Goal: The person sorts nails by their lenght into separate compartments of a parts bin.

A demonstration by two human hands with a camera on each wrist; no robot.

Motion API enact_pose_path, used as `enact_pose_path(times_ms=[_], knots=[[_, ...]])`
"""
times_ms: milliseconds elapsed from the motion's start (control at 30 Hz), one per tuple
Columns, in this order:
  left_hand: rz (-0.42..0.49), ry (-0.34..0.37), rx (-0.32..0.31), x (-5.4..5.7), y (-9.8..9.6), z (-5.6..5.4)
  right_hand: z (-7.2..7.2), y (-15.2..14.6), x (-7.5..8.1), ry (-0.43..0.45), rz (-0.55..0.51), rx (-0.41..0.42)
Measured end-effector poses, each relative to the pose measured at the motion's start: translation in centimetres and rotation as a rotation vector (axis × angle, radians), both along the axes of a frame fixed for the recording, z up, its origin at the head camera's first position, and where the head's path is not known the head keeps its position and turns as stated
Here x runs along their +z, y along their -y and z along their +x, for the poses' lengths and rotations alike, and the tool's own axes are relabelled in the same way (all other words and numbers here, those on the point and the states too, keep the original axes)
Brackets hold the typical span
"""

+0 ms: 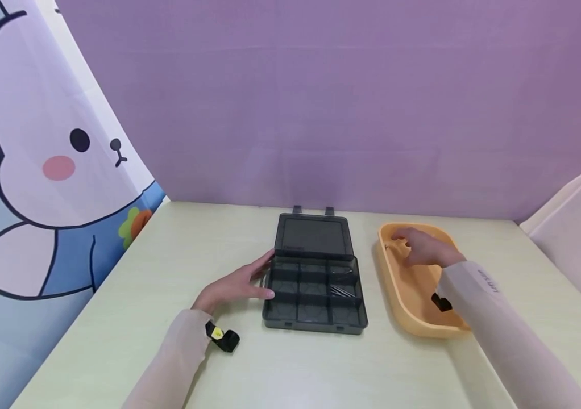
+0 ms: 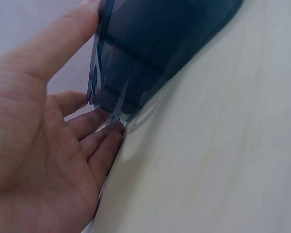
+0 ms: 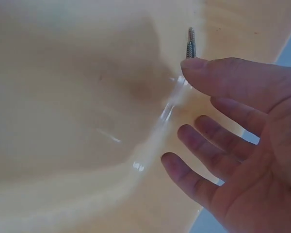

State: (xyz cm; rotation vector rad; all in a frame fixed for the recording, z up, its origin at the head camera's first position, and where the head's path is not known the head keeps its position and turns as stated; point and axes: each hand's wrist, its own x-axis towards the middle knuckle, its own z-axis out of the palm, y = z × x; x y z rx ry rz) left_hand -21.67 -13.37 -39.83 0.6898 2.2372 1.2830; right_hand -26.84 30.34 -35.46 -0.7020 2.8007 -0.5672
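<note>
Right hand (image 1: 424,249) inside the orange tray (image 1: 413,288), left hand (image 1: 234,286) at the divided box (image 1: 312,312)

We see the dark see-through box near the middle of the pale table (image 1: 280,366), its lid (image 1: 314,235) laid back on the far side with two latches (image 1: 297,209) at the far edge. The tray stands to the right of the box, apart from it.

Our left hand is spread along the left side of the box, thumb and fingers well apart and touching its wall. In the row of three compartments across the middle, the rightmost holds several thin metal pieces (image 1: 342,291); something slender also shows in the compartment behind it, too dim for us to name.

Our right hand is over the far end of the tray, fingers loosely bent and separate. Just beyond the thumb tip in the right wrist view we find a threaded metal piece (image 3: 191,41), perhaps two side by side, its lower end hidden by the thumb. We cannot tell whether the thumb touches it.

Both sleeves (image 1: 170,355) are light, and a purple cloth (image 1: 321,113) hangs behind the table.
</note>
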Motion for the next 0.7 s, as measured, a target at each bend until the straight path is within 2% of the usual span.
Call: enact_pose_path(times_ms=[200,333,467,700], knots=[[-0.017,0.004,0.013,0.1,-0.1,0.1,-0.4,0.8,-1.0,-0.031,-0.085,0.066],[-0.021,0.017,0.021,0.2,-0.2,0.3,-0.3,1.2,-1.5,-0.050,-0.052,0.081],[-0.023,0.014,0.025,0.3,-0.2,0.3,-0.3,1.7,-1.7,-0.040,-0.018,0.057],[-0.018,-0.002,0.010,0.2,0.0,0.3,-0.4,2.1,-2.0,-0.029,-0.023,0.053]])
